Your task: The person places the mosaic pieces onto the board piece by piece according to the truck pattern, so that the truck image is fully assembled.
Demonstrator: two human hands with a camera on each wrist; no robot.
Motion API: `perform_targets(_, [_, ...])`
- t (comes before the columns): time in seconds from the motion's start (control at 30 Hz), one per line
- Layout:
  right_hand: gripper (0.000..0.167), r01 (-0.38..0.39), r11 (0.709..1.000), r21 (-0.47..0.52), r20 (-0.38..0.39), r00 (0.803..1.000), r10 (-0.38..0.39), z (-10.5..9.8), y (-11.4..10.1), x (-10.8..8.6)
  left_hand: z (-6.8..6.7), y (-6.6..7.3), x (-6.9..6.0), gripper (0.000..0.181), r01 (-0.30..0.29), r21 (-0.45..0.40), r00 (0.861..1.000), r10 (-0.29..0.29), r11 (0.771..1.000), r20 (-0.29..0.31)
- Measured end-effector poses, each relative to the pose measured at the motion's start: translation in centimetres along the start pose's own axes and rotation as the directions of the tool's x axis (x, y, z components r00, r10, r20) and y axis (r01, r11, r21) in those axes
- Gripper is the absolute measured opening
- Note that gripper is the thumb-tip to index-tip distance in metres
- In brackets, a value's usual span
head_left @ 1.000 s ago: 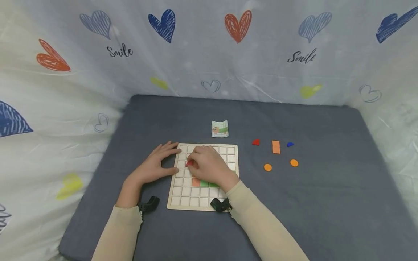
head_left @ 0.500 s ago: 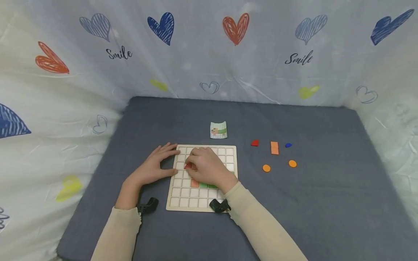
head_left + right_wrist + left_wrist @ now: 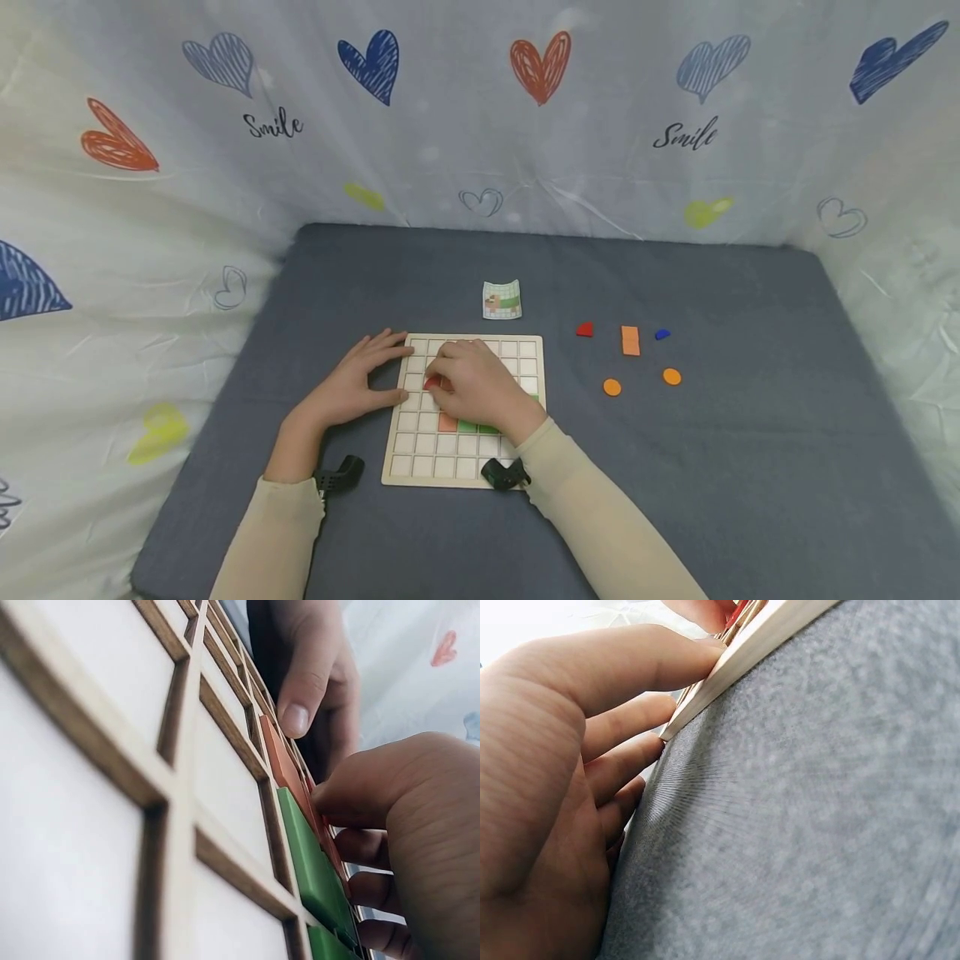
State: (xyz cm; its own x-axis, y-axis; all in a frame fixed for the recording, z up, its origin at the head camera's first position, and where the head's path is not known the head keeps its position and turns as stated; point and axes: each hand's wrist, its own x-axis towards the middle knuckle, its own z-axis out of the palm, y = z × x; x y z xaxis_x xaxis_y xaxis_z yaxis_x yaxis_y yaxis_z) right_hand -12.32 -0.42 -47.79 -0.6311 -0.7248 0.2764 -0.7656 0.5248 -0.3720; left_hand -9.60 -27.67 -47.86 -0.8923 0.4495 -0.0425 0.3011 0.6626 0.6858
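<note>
A pale wooden grid board [image 3: 435, 482] lies on the dark grey surface. My left hand [image 3: 345, 385] spreads along its left side, the thumb [image 3: 697, 660] and fingertips touching the edge. Over the middle of the board, my right hand [image 3: 480, 383] pinches a small red piece [image 3: 432, 382] between thumb and fingers. Its exact shape and how it sits in the grid are hidden by the fingers. Below the right hand, an orange-pink square tile [image 3: 447, 422] sits in a cell, with green tiles [image 3: 467, 426] beside it. Those green tiles [image 3: 304, 855] show close up in the right wrist view.
Behind the board stands a small printed pattern card [image 3: 502, 300]. To the right lie a red quarter-round piece [image 3: 585, 330], orange rectangular tiles [image 3: 631, 341], a blue half-round piece [image 3: 662, 334], one orange disc [image 3: 612, 387] and another orange disc [image 3: 672, 377]. Printed curtains surround the surface.
The head view has shifted slightly. My right fingers have moved a little, and more red shows between them. The left hand keeps its place at the board's edge.
</note>
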Motion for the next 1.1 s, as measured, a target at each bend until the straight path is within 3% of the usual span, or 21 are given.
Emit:
perform_targets(0.23, [0.014,-0.003,1.000,0.002,0.019,1.000,0.003,-0.1,-0.2,0.0,0.0,0.1,-0.2,0.073,0.002,-0.010,1.000,-0.002,1.000,-0.001])
perform_targets(0.67, [0.014,0.002,0.999,0.034,-0.017,1.000,-0.002,-0.9,-0.1,-0.2,-0.1,0.2,-0.2,0.074,0.009,-0.009,1.000,-0.009,1.000,0.001])
perform_targets(0.9, [0.019,-0.005,0.999,0.050,-0.028,1.000,0.007,-2.6,0.8,-0.4,0.0,0.2,-0.1,0.075,0.014,-0.009,1.000,-0.014,1.000,0.004])
perform_targets(1.1, [0.019,-0.073,0.993,0.088,-0.053,0.996,0.078,-4.3,2.7,-0.9,0.0,0.2,0.0,0.075,0.019,-0.006,1.000,-0.019,1.000,-0.003])
